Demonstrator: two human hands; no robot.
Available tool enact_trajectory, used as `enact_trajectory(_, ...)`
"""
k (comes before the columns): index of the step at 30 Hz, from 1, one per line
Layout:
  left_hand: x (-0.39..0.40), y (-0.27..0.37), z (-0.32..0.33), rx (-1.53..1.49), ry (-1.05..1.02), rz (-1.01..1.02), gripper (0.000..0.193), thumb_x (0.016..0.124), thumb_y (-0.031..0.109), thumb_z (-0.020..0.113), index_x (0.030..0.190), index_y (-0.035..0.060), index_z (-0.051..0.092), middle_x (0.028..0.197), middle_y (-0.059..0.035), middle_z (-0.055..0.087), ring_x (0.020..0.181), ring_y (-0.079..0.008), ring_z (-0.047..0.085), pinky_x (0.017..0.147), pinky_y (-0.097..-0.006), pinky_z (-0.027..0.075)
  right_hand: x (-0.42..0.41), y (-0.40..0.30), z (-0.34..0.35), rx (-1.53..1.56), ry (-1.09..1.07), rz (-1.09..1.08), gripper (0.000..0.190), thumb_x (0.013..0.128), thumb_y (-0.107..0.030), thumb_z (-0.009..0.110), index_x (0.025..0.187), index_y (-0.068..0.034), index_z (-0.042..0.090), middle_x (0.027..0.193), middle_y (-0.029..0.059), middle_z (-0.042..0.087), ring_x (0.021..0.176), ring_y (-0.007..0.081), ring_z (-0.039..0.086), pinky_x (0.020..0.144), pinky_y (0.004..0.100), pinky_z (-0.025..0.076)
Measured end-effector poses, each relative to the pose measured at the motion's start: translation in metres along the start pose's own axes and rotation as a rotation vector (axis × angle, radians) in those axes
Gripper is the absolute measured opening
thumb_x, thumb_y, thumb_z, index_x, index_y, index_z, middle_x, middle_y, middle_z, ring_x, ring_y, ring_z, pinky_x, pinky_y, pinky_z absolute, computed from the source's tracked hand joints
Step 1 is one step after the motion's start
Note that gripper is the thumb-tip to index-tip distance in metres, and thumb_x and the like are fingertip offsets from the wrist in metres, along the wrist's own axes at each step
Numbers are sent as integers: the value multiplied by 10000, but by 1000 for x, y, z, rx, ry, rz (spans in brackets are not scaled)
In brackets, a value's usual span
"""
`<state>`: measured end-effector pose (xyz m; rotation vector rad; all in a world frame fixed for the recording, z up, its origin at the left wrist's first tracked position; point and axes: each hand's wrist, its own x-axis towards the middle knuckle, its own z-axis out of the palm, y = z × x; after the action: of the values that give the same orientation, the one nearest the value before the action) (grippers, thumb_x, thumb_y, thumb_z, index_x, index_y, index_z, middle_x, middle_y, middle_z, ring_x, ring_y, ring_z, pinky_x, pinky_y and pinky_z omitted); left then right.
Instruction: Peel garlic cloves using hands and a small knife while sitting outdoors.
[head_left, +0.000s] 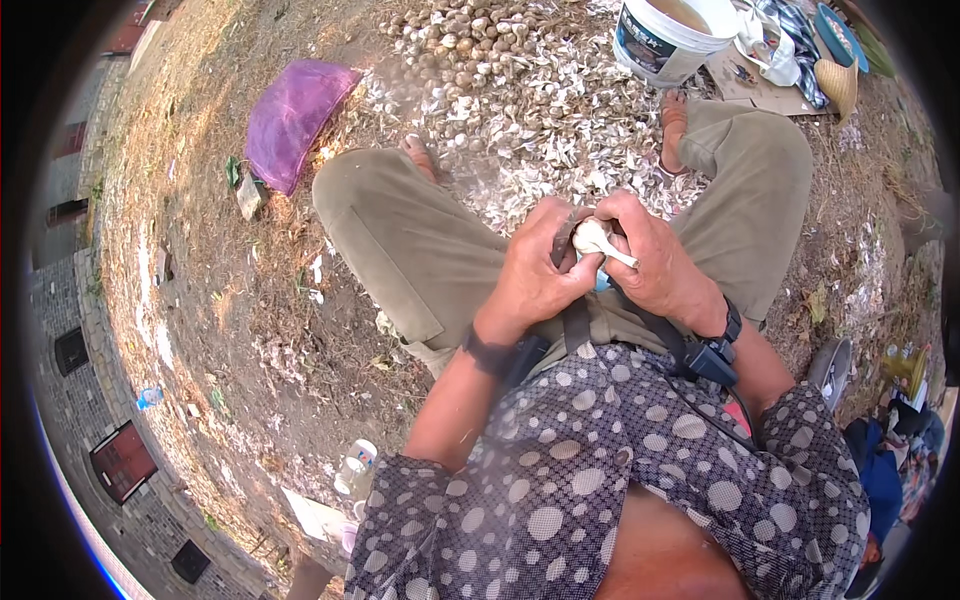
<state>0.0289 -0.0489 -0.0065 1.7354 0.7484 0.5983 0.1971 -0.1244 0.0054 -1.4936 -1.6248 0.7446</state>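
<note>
Both of my hands meet above my lap around a white garlic bulb (591, 235) whose short stem points down to the right. My left hand (541, 262) has its fingers and thumb on the bulb's left side. The fingers of my right hand (651, 251) are curled round its right side and stem. Something light blue shows just under the bulb, partly hidden. Beyond my hands, loose garlic skins (540, 120) cover the ground between my feet, and a heap of unpeeled garlic bulbs (465, 37) lies at the top.
A white plastic bucket (660, 56) stands beyond my right foot. Cardboard (739, 82), cloths, a straw hat (836, 82) and a blue basin (840, 37) lie to its right. A purple mesh sack (296, 120) and a stone (250, 196) are at left. Another person (874, 465) sits at lower right.
</note>
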Motion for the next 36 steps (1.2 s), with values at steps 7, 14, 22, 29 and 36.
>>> enact_trajectory(7, -2, 0, 7, -47, 154, -29, 412, 762, 28, 674, 1162, -23, 591, 842, -12, 477, 651, -78, 452, 579, -244, 398, 2, -6, -1, -62, 115, 38, 328, 782, 3, 638, 1093, -36, 544, 933, 163, 589, 848, 370, 617, 707, 425, 502)
enact_trajectory(14, -3, -2, 7, -8, 151, -30, 351, 749, 3, 672, 1093, -28, 608, 832, -10, 452, 627, -66, 429, 556, -242, 378, 2, -5, -5, -255, 96, -75, 287, 748, -29, 668, 1020, -36, 574, 857, 128, 606, 778, 331, 624, 645, 415, 497)
enact_trajectory(22, -3, -6, 7, 84, 89, 9, 347, 725, 24, 683, 1059, -15, 600, 955, -153, 561, 844, -312, 578, 745, -374, 483, -3, 3, 3, -297, 150, -70, 159, 727, -26, 624, 863, -50, 547, 719, 111, 567, 649, 316, 606, 550, 433, 478)
enact_trajectory(29, -4, -6, 6, 60, 73, 12, 353, 723, 26, 683, 1066, -8, 603, 952, -153, 558, 839, -320, 569, 743, -374, 479, -3, -2, 6, -175, 202, 7, 142, 736, -13, 611, 866, -45, 565, 720, 125, 582, 651, 327, 615, 558, 427, 474)
enact_trajectory(36, -5, -4, 5, -25, 94, -40, 337, 752, 2, 667, 1084, 3, 608, 915, -75, 520, 656, -138, 493, 587, -282, 423, 0, -6, 5, -139, 232, 21, 148, 761, -18, 633, 896, -40, 575, 763, 140, 612, 669, 353, 618, 581, 422, 479)
